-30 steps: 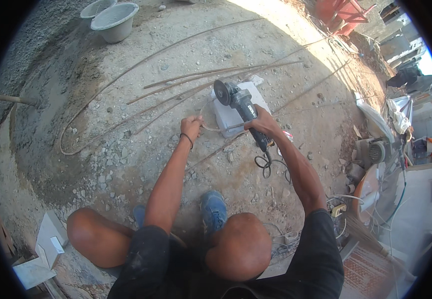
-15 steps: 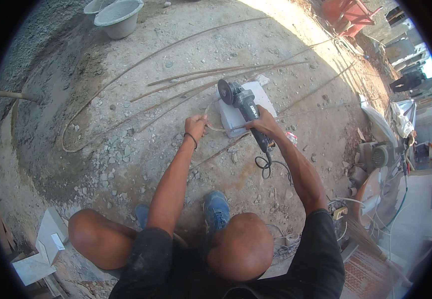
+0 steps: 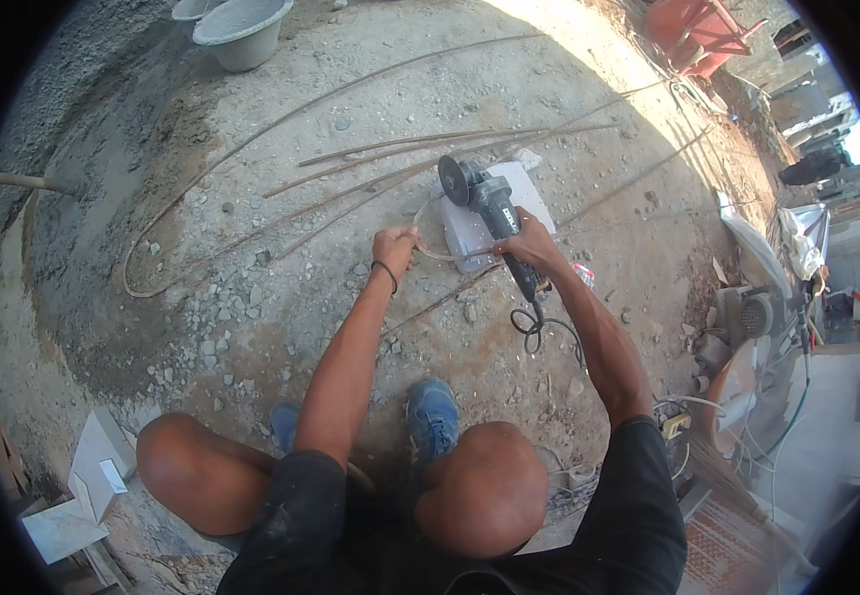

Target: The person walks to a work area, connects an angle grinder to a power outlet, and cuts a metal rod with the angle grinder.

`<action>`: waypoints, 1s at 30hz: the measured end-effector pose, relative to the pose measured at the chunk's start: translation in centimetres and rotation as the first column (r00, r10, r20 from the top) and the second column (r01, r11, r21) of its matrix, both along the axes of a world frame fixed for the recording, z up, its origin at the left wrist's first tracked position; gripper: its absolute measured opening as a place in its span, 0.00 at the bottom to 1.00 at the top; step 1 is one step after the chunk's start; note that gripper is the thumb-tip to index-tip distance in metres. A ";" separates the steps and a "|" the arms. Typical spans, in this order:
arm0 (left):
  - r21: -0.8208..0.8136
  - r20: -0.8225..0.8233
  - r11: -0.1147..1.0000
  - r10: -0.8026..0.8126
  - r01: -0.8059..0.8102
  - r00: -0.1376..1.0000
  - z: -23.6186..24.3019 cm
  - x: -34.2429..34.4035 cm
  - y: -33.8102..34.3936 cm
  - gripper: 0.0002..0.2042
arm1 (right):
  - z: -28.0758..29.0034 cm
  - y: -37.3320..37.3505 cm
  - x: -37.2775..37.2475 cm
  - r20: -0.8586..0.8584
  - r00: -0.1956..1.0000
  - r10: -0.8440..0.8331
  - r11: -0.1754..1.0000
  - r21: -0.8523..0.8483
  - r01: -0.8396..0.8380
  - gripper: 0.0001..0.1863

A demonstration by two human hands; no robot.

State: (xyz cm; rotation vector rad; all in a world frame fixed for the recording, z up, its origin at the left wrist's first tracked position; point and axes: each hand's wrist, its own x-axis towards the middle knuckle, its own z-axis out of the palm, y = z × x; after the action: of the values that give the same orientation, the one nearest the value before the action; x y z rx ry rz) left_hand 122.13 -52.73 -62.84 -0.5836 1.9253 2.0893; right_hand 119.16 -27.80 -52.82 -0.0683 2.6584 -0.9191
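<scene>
My right hand (image 3: 529, 244) is wrapped round the body of a dark angle grinder (image 3: 497, 213), whose cutting disc (image 3: 454, 180) points up and left. Beneath the grinder lies a pale, flat-topped block (image 3: 466, 238) on the dirt. To the left of the block, my left hand (image 3: 396, 248) pinches a thin bent rod (image 3: 436, 257), which runs onto the block toward the grinder. Whether the disc touches the rod cannot be seen. The grinder's black cord (image 3: 531, 327) curls below its handle.
Long thin metal rods (image 3: 370, 159) lie across the stony ground beyond the block. Grey buckets (image 3: 243, 38) stand at the far left, and a red wheelbarrow (image 3: 697, 35) at the far right. Cables and a broom (image 3: 747, 496) are at the right, tile pieces (image 3: 98, 471) at the lower left.
Both hands and the grinder keep nearly the same place; the whole view has shifted slightly. Small bright specks now show around the grinder's cord and the block.
</scene>
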 end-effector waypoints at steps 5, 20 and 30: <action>-0.020 0.011 1.000 0.022 -0.022 1.000 -0.2 0.0 0.0 0.09 | 0.1 -0.4 0.1 0.029 1.000 -0.008 1.000 0.014 0.008 0.42; -0.036 -0.025 0.999 0.023 -0.024 0.999 -1.0 -0.2 -0.2 0.11 | -1.8 0.5 -0.3 -0.008 1.000 0.021 0.998 -0.056 -0.021 0.41; -0.026 0.007 1.000 0.003 -0.003 1.000 0.0 -0.1 0.1 0.11 | -1.4 0.4 -0.1 0.042 0.999 -0.019 0.995 -0.094 0.023 0.39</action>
State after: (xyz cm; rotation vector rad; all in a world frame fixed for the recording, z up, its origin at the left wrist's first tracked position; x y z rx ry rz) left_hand 122.04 -52.61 -62.83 -0.5991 1.9514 2.0645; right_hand 119.10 -27.37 -54.20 -0.0427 2.5817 -1.0414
